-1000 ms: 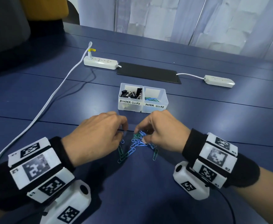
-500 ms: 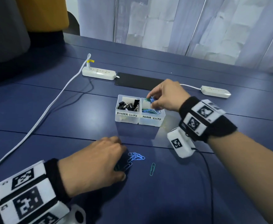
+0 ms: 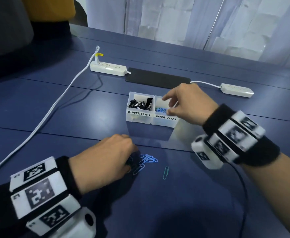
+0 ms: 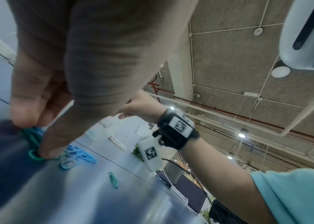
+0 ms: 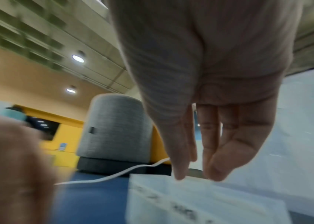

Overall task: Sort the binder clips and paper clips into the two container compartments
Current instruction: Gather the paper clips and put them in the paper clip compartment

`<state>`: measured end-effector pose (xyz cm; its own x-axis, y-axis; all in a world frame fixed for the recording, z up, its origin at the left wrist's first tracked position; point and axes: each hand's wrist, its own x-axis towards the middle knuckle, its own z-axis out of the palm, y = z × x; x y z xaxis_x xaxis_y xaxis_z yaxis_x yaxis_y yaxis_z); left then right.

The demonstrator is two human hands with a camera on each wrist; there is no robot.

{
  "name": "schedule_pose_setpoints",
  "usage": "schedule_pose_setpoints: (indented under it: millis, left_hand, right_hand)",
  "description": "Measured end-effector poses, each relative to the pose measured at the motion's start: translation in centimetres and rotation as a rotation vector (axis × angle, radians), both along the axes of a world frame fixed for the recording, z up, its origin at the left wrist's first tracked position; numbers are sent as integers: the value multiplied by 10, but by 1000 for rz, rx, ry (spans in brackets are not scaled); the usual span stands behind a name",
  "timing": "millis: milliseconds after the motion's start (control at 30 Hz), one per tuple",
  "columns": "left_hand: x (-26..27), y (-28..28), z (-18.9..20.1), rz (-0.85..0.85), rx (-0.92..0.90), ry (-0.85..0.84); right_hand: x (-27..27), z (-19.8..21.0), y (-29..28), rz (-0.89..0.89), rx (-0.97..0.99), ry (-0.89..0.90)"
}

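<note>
A clear two-compartment container (image 3: 152, 121) stands mid-table, its labels reading BINDER CLIPS and PAPER CLIPS. Black binder clips (image 3: 140, 103) fill the left side and blue paper clips (image 3: 160, 109) lie in the right. My right hand (image 3: 166, 105) hovers over the paper-clip side with fingers spread and nothing held; the right wrist view shows that hand (image 5: 196, 177) just above the container's rim (image 5: 200, 201). My left hand (image 3: 130, 162) rests on the table nearer me and pinches green paper clips (image 4: 34, 156). Beside it lie a small heap of blue clips (image 3: 147, 159) and a single teal clip (image 3: 165, 172).
Behind the container lie a black mat (image 3: 158, 78) and two white power strips (image 3: 108, 67) (image 3: 237, 90). A white cable (image 3: 54, 107) runs down the left of the blue table. A grey and yellow seat stands at the far left.
My right hand carried a bunch of paper clips from the pile to the paper-clip compartment and let them go. The left hand stayed at the pile, gathering green clips.
</note>
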<state>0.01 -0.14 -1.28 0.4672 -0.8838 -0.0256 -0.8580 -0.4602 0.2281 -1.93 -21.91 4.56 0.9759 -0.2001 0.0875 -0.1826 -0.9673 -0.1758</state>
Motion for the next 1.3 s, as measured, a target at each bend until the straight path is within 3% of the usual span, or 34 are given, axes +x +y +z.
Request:
schedule_pose_setpoints:
  millis: [133,200,667,800,900,1133,1300]
  left_hand:
    - [-1,-8,0,32,14,-7]
    - [-3,-12,1,44,6,40]
    - [-10,1,2,165,-223,175]
    - [-16,0,2,106,-45,75]
    - [-17,-8,1,101,39,0]
    - [-17,-13,-2,212,-27,72]
    - [-15,-16,-4,180,-63,25]
  right_hand:
    - [-61,-15,30,189,43,362]
    - [-75,-31,37,276,67,448]
    - [-56,-40,45,242,250,279]
    - [-56,-45,52,336,128,337]
    - [-56,-48,56,322,171,315]
    - [-56,-52,60,261,207,235]
    - [-53,-51,61,226,220,249]
